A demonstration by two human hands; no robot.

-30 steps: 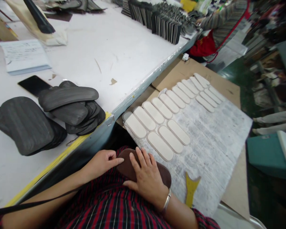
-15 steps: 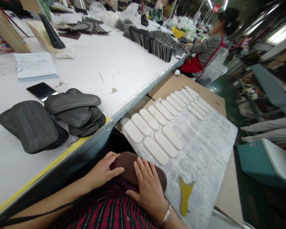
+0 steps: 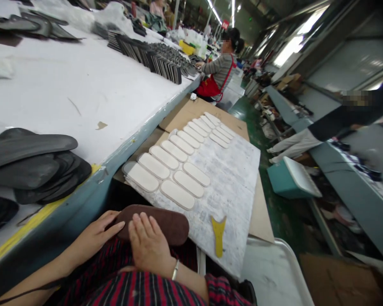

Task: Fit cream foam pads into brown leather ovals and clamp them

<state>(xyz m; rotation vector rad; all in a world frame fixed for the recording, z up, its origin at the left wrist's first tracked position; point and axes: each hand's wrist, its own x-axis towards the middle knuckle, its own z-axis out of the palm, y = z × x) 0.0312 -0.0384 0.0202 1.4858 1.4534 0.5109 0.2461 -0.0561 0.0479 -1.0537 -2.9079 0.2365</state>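
Note:
A brown oblong piece with rounded ends [image 3: 176, 227], leather-like, lies across my lap at the bottom of the view. My left hand [image 3: 97, 233] grips its left end, the thumb on top and the other fingers at the far edge. Flat on the piece's upper face rests my right hand [image 3: 151, 246], fingers stretched and close together. Just beyond is a whitish board [image 3: 232, 178] bearing rows of pale oblong pieces [image 3: 178, 194] with rounded ends. A yellow forked tool [image 3: 218, 238] lies on the board's near part.
Dark oblong pieces [image 3: 28, 165] are piled on the white table [image 3: 57, 97] at left. Striped stacks [image 3: 147, 57] stand farther back. A co-worker [image 3: 218, 70] sits beyond the board; another person [image 3: 332, 119] stands at right, near a teal bin [image 3: 287, 178]. A metal tray [image 3: 271, 272] sits below the board.
The view has swung right, so the table and board appear farther left. My right hand has slid toward the brown piece's left end, baring more of its right end.

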